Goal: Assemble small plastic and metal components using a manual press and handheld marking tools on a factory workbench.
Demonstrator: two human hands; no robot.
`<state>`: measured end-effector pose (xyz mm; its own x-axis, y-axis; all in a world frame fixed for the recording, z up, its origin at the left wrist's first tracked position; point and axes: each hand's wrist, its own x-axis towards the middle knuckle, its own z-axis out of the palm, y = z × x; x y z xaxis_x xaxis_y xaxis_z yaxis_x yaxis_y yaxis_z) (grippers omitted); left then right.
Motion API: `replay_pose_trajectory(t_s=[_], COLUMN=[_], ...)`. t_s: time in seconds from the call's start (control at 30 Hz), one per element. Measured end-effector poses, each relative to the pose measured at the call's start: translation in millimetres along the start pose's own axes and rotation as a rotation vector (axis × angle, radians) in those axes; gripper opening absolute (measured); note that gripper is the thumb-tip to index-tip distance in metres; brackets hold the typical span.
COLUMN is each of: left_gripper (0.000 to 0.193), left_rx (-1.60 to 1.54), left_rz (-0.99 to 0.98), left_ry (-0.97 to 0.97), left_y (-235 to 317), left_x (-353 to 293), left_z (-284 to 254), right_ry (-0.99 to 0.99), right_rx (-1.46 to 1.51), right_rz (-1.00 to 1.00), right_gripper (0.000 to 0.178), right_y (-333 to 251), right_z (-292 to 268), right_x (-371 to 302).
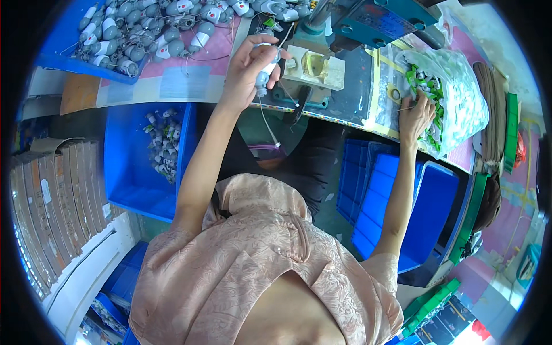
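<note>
My left hand [248, 73] is closed around a small grey-and-white bulb-shaped part [262, 80], raised at the front edge of the bench. A thin pale wire [266, 121] with a small white end dangles below it. Just right of that hand stands a teal bench press [374, 23], with a pale block fixture [313, 68] on its base. Far to the right, my right hand [418, 118] reaches in at the mouth of a clear plastic bag [464, 109]. Its fingers are bent together against a heap of green-and-white pieces [434, 95]; what they grip is too small to make out.
A blue tray [52, 62] and the bench at back left hold many grey-and-white bulb-shaped parts [167, 46]. Below, a blue bin [123, 172] contains more. Blue crates [428, 215] stand lower right, cardboard [57, 195] at left. A tape roll [394, 94] lies near the bag.
</note>
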<state>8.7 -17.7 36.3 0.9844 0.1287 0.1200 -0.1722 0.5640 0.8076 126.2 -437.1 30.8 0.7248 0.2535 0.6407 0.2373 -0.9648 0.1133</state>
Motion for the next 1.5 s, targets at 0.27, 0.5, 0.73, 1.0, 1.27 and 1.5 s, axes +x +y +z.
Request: replay_pose_trajectory(t_s=[0.27,0.5,0.73,1.0,1.27,1.5], left_gripper=[0.023,0.022,0.022,0.022,0.022,0.023], left_rx=[0.136,0.14,0.124,0.146,0.165,0.173], left_rz=[0.039,0.052,0.049,0.07,0.078,0.075], left_ry=[-0.075,-0.084,-0.076,-0.082,-0.093,-0.095], left_y=[-4.1,-5.3,-7.4,-9.6,-8.8,-10.0], left_x=[1.4,0.7,-0.1,-0.3,-0.1,0.3], left_z=[-1.6,-2.3,-4.0,-6.1,-5.4,-5.8], right_ry=[0.066,0.176,0.232,0.215,0.204,0.187], right_rx=[0.009,0.025,0.09,0.143,0.144,0.148], right_rz=[-0.029,-0.021,-0.03,0.028,0.081,0.101], right_gripper=[0.031,0.029,0.029,0.027,0.026,0.027], right_y=[-2.5,-7.9,-4.9,-7.9,-4.2,-2.5], right_z=[-3.8,-7.2,-5.0,-5.7,-3.0,-1.5], right_x=[-1.2,-1.3,-1.4,-3.7,-4.5,-5.2])
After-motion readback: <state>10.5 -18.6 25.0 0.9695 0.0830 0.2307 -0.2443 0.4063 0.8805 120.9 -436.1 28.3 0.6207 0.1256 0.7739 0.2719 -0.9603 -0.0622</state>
